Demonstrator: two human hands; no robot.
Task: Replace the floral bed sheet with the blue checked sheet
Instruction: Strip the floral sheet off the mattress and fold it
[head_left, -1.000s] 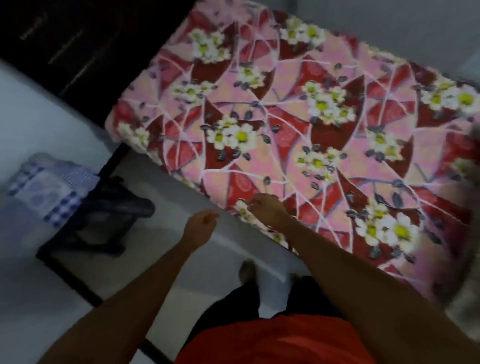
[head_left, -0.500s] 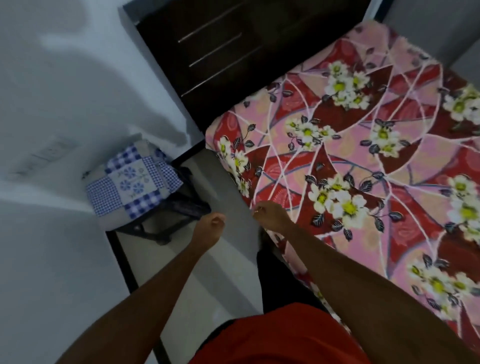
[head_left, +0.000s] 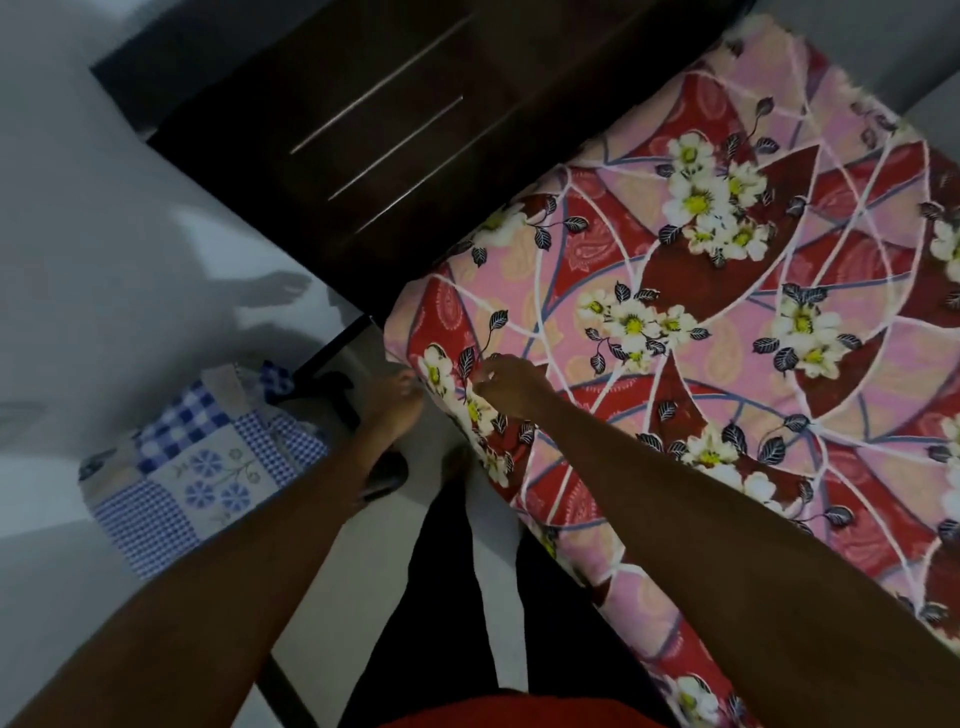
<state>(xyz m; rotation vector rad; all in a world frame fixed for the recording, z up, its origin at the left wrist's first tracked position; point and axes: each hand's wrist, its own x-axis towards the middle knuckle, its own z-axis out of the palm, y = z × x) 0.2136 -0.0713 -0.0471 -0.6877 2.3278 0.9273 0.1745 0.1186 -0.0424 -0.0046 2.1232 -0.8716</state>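
Floral bed sheet (head_left: 727, 364) spread flat nr dark wood panel (head_left: 519, 156), pale floor (head_left: 363, 597).

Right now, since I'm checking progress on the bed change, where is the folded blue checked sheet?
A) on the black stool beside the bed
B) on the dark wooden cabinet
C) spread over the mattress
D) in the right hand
A: the folded blue checked sheet lies on the black stool, while the pink and red floral sheet is the one spread out.

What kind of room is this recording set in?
Most likely a bedroom: a floral bed sheet spread out flat, a dark wooden panel along one end of it, and a folded blue checked sheet nearby.
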